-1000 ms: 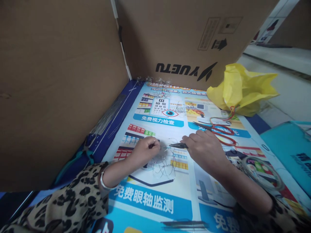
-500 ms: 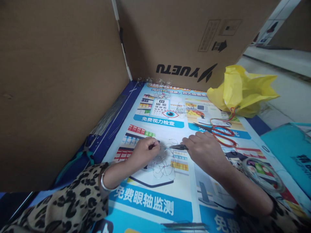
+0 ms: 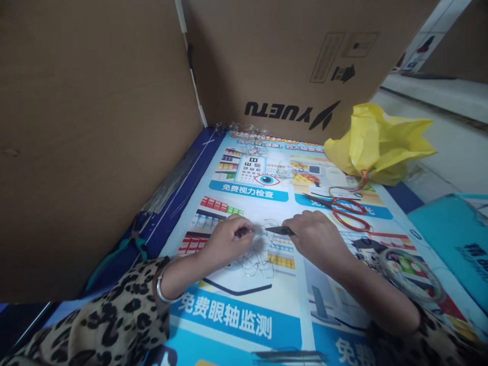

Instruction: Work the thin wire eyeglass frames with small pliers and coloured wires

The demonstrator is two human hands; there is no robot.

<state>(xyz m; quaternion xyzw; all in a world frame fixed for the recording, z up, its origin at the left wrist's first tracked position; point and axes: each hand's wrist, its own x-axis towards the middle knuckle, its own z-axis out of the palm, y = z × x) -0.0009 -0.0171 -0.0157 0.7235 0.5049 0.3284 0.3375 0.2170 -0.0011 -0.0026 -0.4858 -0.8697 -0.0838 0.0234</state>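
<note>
My left hand (image 3: 233,236) is closed in a pinch on a thin wire piece, which loops down in a loose tangle of wire (image 3: 257,262) over the printed sheet. My right hand (image 3: 316,234) wraps round a pair of pliers (image 3: 279,230); the dark, narrow jaws point left toward my left fingertips, a short gap away. The handles are hidden in my palm. Just beyond my right hand lie scissors (image 3: 348,207) with red handles and dark blades.
Cardboard walls (image 3: 267,61) stand at the left and back. A yellow bag (image 3: 377,145) and a teal pouch (image 3: 453,239) lie right. Straight wires (image 3: 170,183) and teal-handled pliers (image 3: 125,249) lie left. A wire coil (image 3: 414,274) sits right; more wire shapes (image 3: 255,137) lie behind.
The pliers' tip has come slightly away from the wire at my left fingers. My right hand has shifted a little down; my left hand has barely moved.
</note>
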